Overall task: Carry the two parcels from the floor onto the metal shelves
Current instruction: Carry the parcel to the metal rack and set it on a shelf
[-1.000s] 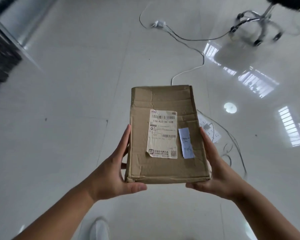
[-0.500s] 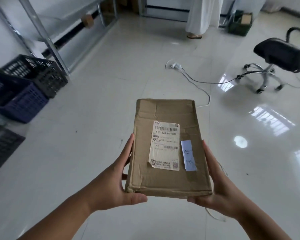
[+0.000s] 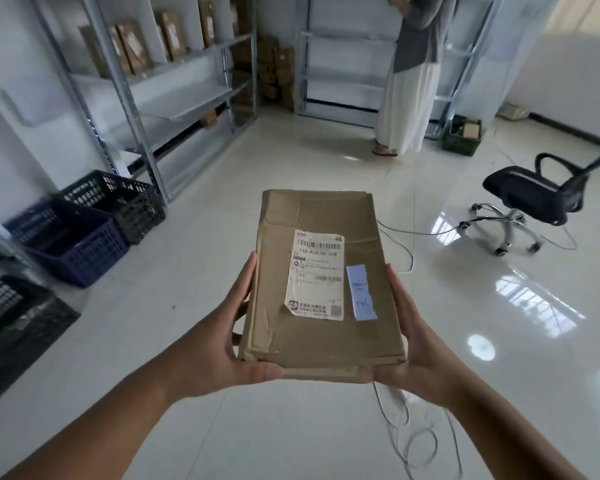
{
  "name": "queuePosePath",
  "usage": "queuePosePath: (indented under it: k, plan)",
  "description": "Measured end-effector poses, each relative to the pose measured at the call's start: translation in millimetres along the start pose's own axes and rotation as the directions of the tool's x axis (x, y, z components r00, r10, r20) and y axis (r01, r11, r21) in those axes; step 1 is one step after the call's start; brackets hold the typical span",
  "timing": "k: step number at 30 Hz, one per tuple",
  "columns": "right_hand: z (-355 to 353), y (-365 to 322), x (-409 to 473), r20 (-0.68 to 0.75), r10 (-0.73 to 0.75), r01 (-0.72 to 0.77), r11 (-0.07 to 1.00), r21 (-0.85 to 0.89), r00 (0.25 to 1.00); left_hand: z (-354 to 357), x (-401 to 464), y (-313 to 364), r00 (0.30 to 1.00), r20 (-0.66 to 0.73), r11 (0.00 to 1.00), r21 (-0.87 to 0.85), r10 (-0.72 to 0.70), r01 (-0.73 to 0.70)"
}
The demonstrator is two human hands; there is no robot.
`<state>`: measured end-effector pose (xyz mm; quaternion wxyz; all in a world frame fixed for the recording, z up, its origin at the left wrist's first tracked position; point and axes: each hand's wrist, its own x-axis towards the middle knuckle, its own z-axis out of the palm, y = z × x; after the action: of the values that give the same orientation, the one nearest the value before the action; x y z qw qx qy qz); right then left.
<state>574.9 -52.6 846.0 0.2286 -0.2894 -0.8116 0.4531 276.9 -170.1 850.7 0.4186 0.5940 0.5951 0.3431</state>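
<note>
I hold a flat brown cardboard parcel (image 3: 319, 220) level in front of me, above the floor. It carries a white shipping label and a small blue slip. My left hand (image 3: 222, 341) grips its left side, thumb under the near edge. On the right side, my right hand (image 3: 416, 344) clasps the parcel the same way. Metal shelves (image 3: 184, 109) stand along the left wall, with several brown parcels upright on the upper level. A second metal shelf unit (image 3: 347, 77) stands at the back wall. No other parcel shows on the floor near me.
Black (image 3: 118, 202) and blue (image 3: 70, 244) plastic crates sit on the floor at the left, and another black crate (image 3: 11, 334) lies nearer. A black office chair (image 3: 534, 199) stands at the right. White cables (image 3: 406, 427) trail across the floor. A person (image 3: 409, 81) stands at the back shelves.
My view has lifted from the floor to the room, so the shelves, crates and the person came into sight. The parcel stays held in both hands.
</note>
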Motion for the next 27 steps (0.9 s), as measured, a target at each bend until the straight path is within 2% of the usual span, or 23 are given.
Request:
queuePosePath:
  k: [6, 14, 19, 27]
  plan:
    - [2.4, -49.9, 29.3, 0.047, -0.078, 0.081, 0.994, -0.072, 0.996, -39.5, -38.0, 29.1, 0.995, -0.101, 1.000, -0.028, 0.008, -0.011]
    - [43.7, -120.1, 84.6, 0.172, -0.232, 0.236, 0.972, 0.000, 0.957, -94.3, -108.6, 49.1, 0.960, -0.280, 0.993, -0.115, -0.020, -0.012]
    - [91.8, -161.9, 119.0, 0.291, -0.319, 0.308, 0.948, 0.082, 0.902, -128.9, -171.1, 48.2, 0.910, -0.411, 0.993, -0.114, -0.061, 0.015]
    - [185.6, -232.9, 166.7, 0.467, -0.401, 0.345, 0.916, 0.205, 0.788, -183.6, -272.1, 38.5, 0.803, -0.582, 0.992, -0.089, -0.129, 0.094]
